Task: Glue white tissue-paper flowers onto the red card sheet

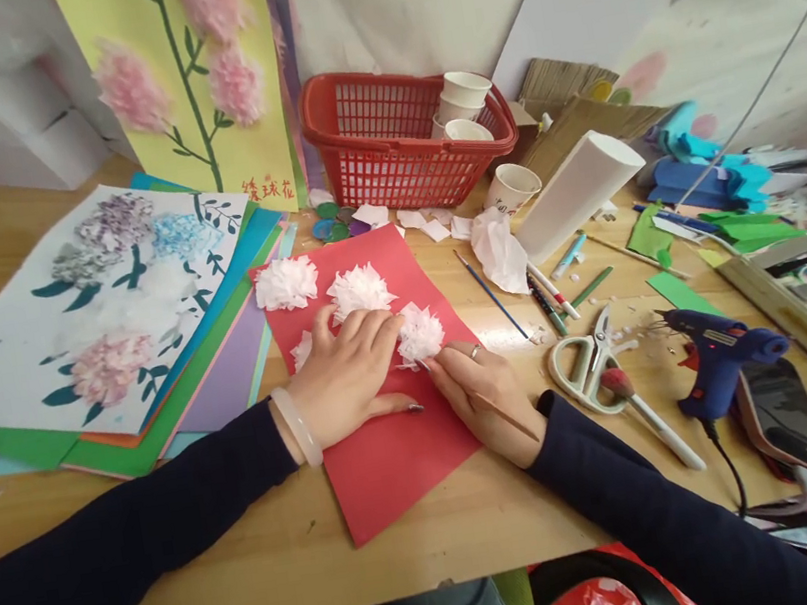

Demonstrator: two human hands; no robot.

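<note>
White ruffled paper flowers sit on a red paper sheet (424, 441). My left hand (346, 377), with a pale bangle at the wrist, lies over the sheet with fingers spread. It partly hides one flower (301, 351) and touches the lower edge of the top middle flower (359, 291). Pinched in my right hand (483, 402) is a slim brown stick (507, 415) that looks like a paintbrush handle; its working end is hidden by the fingers. Those fingertips are at the lower edge of the right-hand flower (420, 332).
Left of the sheet, a flower picture (14, 290) lies on stacked coloured paper. Behind stands a red basket (390, 163) with paper cups. To the right are scissors (587, 366), a blue glue gun (721, 351), a phone (785, 417) and a white roll (577, 196).
</note>
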